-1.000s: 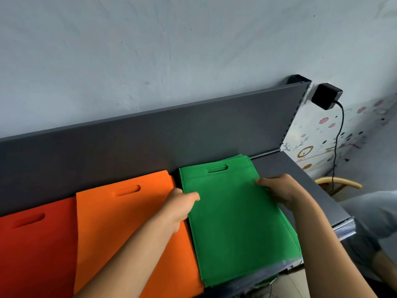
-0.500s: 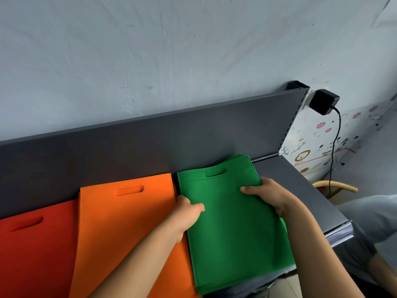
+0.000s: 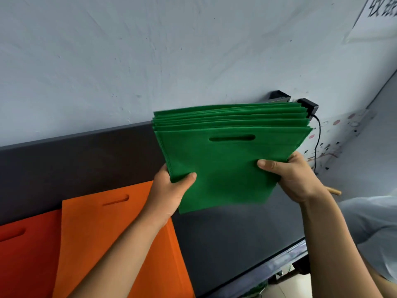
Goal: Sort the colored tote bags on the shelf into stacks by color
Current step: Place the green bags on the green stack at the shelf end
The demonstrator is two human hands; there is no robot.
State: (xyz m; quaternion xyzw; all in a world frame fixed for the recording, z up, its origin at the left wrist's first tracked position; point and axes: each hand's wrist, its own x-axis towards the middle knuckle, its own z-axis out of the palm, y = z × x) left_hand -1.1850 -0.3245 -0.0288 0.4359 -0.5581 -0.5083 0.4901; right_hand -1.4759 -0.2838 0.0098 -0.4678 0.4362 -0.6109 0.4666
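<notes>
A stack of several green tote bags (image 3: 225, 160) is raised upright above the dark grey shelf (image 3: 236, 237), its handle slots at the top. My left hand (image 3: 169, 194) grips the stack's left lower edge, thumb on the front. My right hand (image 3: 294, 177) grips its right lower edge. An orange stack of bags (image 3: 103, 244) lies flat on the shelf to the left, and a red stack (image 3: 25, 254) lies beside it at the far left.
The shelf's grey back panel (image 3: 86, 164) stands against a pale wall. A black plug with a cable (image 3: 309, 108) hangs at the right, behind the green bags. A person in a grey garment (image 3: 369, 229) is at the lower right.
Both hands closed on the green stack's sides and lifted it off the shelf, tilting it upright. The shelf where it lay is now bare.
</notes>
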